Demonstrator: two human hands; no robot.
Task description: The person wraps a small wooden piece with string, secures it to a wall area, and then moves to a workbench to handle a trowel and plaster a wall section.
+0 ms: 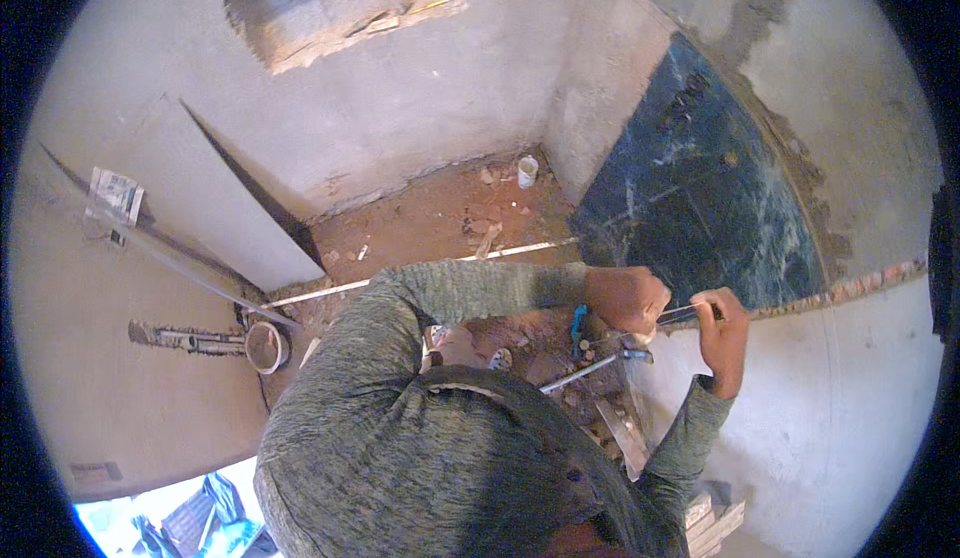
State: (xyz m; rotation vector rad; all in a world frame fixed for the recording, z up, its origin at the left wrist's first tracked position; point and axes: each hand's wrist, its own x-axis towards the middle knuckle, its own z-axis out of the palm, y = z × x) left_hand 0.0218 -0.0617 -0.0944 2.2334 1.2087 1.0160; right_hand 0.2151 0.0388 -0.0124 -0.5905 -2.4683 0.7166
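Note:
My left hand [625,299] is closed in front of me, and a thin pale string [681,310] runs from it toward my other hand. The string's far end lies between the bent fingers of my right hand [724,336], pinched at the fingertips. Both hands are near the lower edge of a large dark, blue-green slab [700,198] set against the wall. Below my left hand is a hammer-like tool [590,370] with a pale handle and a dark head. A small bright blue item [579,326] sits just left of it.
Reddish soil and rubble [430,208] cover the floor, crossed by a long pale strip [330,290]. A white pot [527,170] stands in the far corner. At left are a leaning pale board [235,203] and a bucket [266,346]. Wooden pieces [712,524] lie at lower right.

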